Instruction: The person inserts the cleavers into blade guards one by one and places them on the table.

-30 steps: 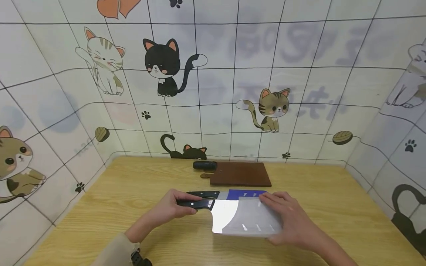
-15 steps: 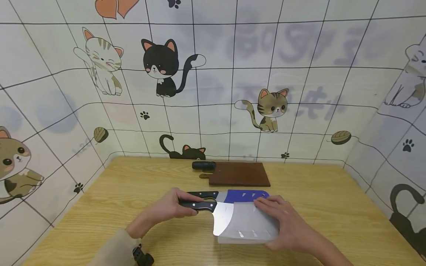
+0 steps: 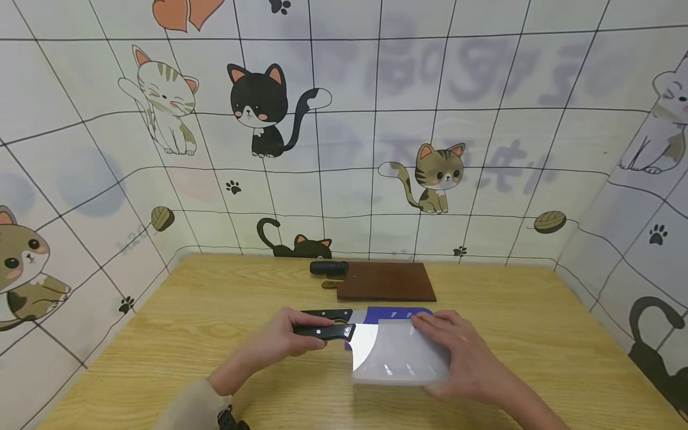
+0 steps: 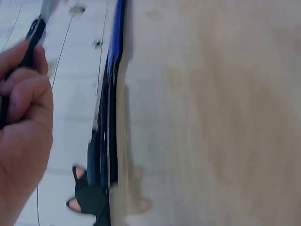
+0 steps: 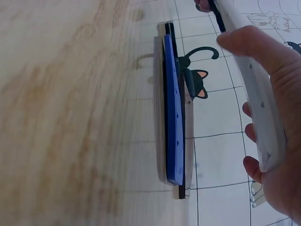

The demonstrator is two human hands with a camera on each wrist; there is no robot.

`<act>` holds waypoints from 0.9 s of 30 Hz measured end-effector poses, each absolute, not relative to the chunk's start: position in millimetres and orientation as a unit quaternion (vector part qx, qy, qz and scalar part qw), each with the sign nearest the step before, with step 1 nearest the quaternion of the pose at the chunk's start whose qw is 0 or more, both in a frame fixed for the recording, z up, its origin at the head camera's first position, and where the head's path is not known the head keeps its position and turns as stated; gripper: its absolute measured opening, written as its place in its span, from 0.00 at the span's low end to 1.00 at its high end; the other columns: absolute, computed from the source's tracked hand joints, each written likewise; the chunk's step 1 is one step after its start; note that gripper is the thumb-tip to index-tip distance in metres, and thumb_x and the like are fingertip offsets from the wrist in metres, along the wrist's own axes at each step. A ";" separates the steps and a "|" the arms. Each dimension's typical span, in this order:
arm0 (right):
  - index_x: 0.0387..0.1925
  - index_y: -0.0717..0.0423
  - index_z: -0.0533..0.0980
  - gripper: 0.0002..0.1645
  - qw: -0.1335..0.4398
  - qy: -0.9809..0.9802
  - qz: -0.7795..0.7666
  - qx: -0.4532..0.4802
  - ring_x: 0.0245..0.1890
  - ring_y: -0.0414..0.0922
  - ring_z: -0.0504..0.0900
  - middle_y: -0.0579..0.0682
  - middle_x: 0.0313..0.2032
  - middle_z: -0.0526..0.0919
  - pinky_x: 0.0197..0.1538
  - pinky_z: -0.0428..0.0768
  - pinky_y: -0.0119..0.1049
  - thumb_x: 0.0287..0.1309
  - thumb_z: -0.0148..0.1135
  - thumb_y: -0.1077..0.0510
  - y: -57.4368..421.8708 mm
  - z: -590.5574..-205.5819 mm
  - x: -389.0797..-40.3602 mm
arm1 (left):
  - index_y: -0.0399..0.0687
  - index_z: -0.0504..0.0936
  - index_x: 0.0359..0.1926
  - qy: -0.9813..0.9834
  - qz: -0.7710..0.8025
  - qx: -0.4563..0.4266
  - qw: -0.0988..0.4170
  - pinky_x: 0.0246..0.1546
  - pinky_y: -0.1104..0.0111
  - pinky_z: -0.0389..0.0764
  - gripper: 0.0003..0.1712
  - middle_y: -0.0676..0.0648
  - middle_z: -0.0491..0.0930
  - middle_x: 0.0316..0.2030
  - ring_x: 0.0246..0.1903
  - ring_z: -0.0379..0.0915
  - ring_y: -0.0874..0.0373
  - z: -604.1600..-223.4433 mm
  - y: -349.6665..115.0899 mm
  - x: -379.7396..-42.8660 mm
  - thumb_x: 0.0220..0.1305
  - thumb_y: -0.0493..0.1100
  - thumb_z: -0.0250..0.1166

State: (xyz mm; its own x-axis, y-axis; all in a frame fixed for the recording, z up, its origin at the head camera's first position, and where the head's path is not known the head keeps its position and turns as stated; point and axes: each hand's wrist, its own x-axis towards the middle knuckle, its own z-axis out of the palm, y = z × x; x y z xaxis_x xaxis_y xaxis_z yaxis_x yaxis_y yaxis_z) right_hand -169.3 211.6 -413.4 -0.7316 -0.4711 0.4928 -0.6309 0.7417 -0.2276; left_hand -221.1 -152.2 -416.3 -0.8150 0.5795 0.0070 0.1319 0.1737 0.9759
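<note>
A cleaver (image 3: 365,340) with a riveted black handle is held above the table. My left hand (image 3: 292,334) pinches that handle between thumb and fingers, also seen in the left wrist view. A translucent white blade cover (image 3: 400,352) sits over most of the blade, leaving a bright strip bare near the handle. My right hand (image 3: 464,355) grips the cover at its right end, thumb on one face and fingers on the other in the right wrist view. Just behind lies a second knife with a black handle (image 3: 335,313) and a blue blade cover (image 5: 174,117), partly hidden by the cleaver.
A brown cutting board (image 3: 387,282) lies near the back edge of the wooden table (image 3: 215,310). Left of it is a black cylindrical handle (image 3: 325,268), with a small brown handle end (image 3: 329,285) in front. Cat-patterned sheeting (image 3: 349,137) surrounds the table.
The cleaver has shifted right into the white cover, so less bare blade shows. My left hand has moved slightly right with the handle; my right hand keeps its hold on the cover.
</note>
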 end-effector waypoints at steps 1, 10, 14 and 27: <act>0.61 0.54 0.81 0.57 0.209 -0.911 0.191 0.300 0.55 0.47 0.73 0.45 0.59 0.83 0.48 0.79 0.53 0.17 0.86 0.46 210.9 -413.9 -170.3 | 0.39 0.86 0.57 0.746 0.596 0.234 0.184 0.22 0.74 0.68 0.21 0.43 0.82 0.37 0.21 0.63 0.63 -416.9 -150.2 -219.9 0.62 0.35 0.73; 0.61 0.54 0.82 0.57 0.197 -0.920 0.189 0.280 0.53 0.48 0.74 0.46 0.58 0.84 0.48 0.78 0.53 0.17 0.86 0.43 208.4 -419.4 -171.4 | 0.37 0.86 0.56 0.750 0.600 0.229 0.158 0.20 0.75 0.68 0.22 0.43 0.82 0.37 0.20 0.63 0.64 -421.7 -142.1 -213.3 0.60 0.32 0.73; 0.59 0.55 0.82 0.57 0.219 -0.912 0.186 0.293 0.52 0.47 0.75 0.46 0.56 0.84 0.47 0.79 0.54 0.17 0.86 0.40 208.9 -422.8 -169.5 | 0.35 0.86 0.56 0.754 0.594 0.235 0.154 0.20 0.75 0.68 0.22 0.43 0.84 0.36 0.20 0.64 0.66 -419.8 -141.5 -211.6 0.59 0.32 0.74; 0.64 0.49 0.79 0.55 0.093 -0.936 0.216 0.262 0.59 0.52 0.73 0.45 0.61 0.80 0.52 0.79 0.59 0.28 0.84 0.37 210.4 -425.2 -151.5 | 0.44 0.88 0.56 0.808 0.490 0.299 0.135 0.45 0.71 0.75 0.23 0.48 0.86 0.51 0.46 0.77 0.61 -424.8 -152.5 -203.6 0.58 0.38 0.76</act>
